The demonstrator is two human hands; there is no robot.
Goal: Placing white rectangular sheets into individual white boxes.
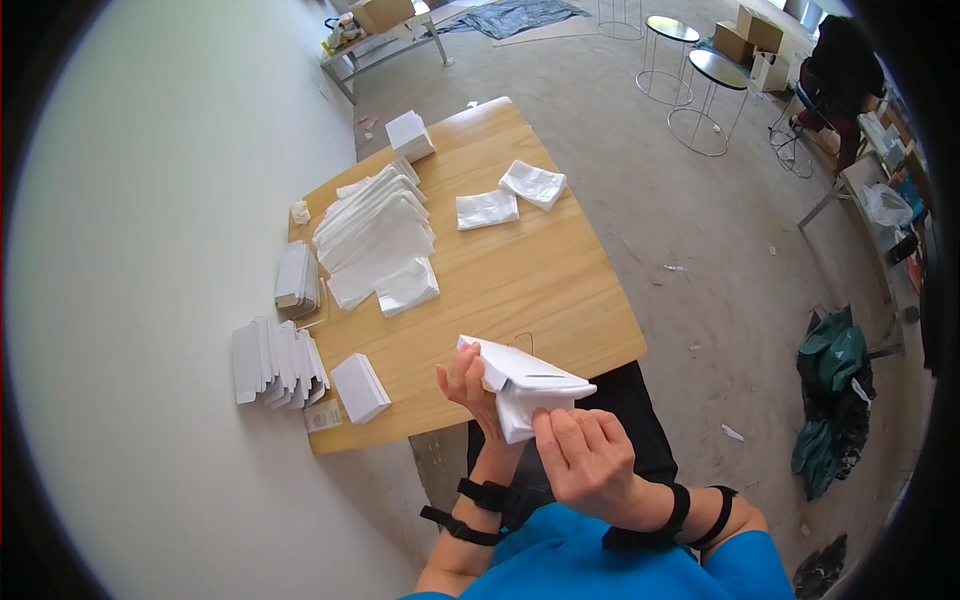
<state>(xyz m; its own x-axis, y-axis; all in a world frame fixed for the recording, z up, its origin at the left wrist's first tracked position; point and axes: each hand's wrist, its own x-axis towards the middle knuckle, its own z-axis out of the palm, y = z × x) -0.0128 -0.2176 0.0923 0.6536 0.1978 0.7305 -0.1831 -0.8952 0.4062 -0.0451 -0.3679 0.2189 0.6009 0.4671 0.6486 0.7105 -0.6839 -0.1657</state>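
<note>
A white folded-card box [530,372] is held tilted over the table's near edge, with a dark slit along one side. My left hand [468,385] supports it from the left, fingers curled round its edge and the palm partly hidden behind it. Thumb and fingers of my right hand [588,455] pinch the lower right part, where a white flap or packet sticks out; I cannot tell which. On the table [540,290], a fanned stack of white packets [375,235] lies at the left, and two loose white packets [487,210] lie farther back.
A closed white box [361,388] stands at the near left corner. Flat white cartons [275,362] lean by the wall, with another carton stack [297,276] behind. More white boxes [410,135] sit at the far left. A person [840,75] sits at the far right.
</note>
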